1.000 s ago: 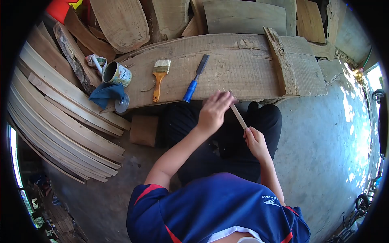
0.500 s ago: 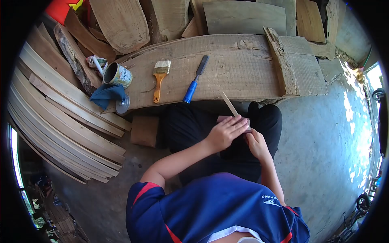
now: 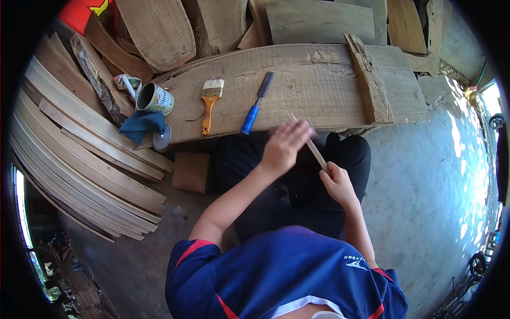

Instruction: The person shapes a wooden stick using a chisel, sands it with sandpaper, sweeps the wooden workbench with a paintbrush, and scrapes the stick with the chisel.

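My right hand (image 3: 340,184) grips the lower end of a thin, pale wooden strip (image 3: 317,154) that slants up and left over my lap. Near the strip's upper end, my left hand (image 3: 285,148) presses a flat reddish-brown piece against it; motion blurs the fingers, and the piece is mostly hidden under them. On the plank bench (image 3: 313,80) in front lie a chisel with a blue handle (image 3: 249,119) and a wide brush with an orange-brown wooden handle (image 3: 207,109).
Left on the bench are a tin can (image 3: 162,100), a blue cloth (image 3: 142,126) and a clear disc (image 3: 162,136). Long curved wooden strips (image 3: 95,170) fill the left side. A wooden block (image 3: 190,172) sits on the floor. A rough board (image 3: 369,85) crosses the bench's right part.
My left hand slid down the strip toward my right hand, then moved back up to its upper end. My right hand has kept its grip, shifting only slightly.
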{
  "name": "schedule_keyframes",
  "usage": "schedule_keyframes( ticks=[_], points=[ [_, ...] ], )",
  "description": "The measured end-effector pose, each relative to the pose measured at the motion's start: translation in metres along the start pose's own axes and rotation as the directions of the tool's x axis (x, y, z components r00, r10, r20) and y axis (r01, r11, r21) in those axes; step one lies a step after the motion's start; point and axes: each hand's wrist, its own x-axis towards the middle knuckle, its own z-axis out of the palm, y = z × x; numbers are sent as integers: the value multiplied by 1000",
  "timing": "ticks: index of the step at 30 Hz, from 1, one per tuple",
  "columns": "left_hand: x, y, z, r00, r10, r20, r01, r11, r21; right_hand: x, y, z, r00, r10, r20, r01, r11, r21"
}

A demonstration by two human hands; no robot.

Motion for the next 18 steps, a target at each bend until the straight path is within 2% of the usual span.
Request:
schedule_keyframes(
  ticks=[2, 3, 6, 7, 8, 9, 12, 14, 15, 17, 18],
  points=[
    [6, -10, -1, 991, -119, -68, 120, 993, 15, 1, -2, -1, 998, 35, 43, -35, 999, -20],
    [5, -3, -1, 994, -79, -72, 80, 997, 5, 2, -2, -2, 999, 35, 41, -34, 999, -21],
    [-9, 23, -4, 966, 236, 105, -221, 966, -135, 7, 9, -2, 1000, -11, -28, 13, 999, 53],
    [-10, 23, -5, 965, 237, 110, -220, 965, -143, 9, 15, -2, 997, -46, -65, 52, 993, 109],
    [-10, 24, -5, 964, 238, 115, -219, 964, -153, 10, 13, -5, 999, -20, -31, 22, 997, 74],
    [-4, 16, -6, 979, 193, 58, -184, 974, -134, 9, 11, -6, 999, -18, -32, 20, 997, 74],
    [12, -9, -4, 992, -64, -105, 58, 996, -60, 8, 7, -7, 998, 59, 6, -59, 998, 11],
    [10, 1, -7, 994, 6, -113, -5, 1000, 3, 9, 13, -3, 993, 96, 64, -101, 992, 81],
    [6, 9, -8, 993, 113, -38, -113, 994, 1, 11, 16, 0, 993, 94, 67, -100, 992, 79],
    [-1, 22, -10, 951, 301, 67, -289, 946, -147, 13, 16, 4, 997, -42, -64, 53, 981, 188],
    [-1, 20, -10, 952, 295, 76, -281, 946, -163, 12, 13, 2, 997, -38, -67, 50, 981, 188]
  ],
)
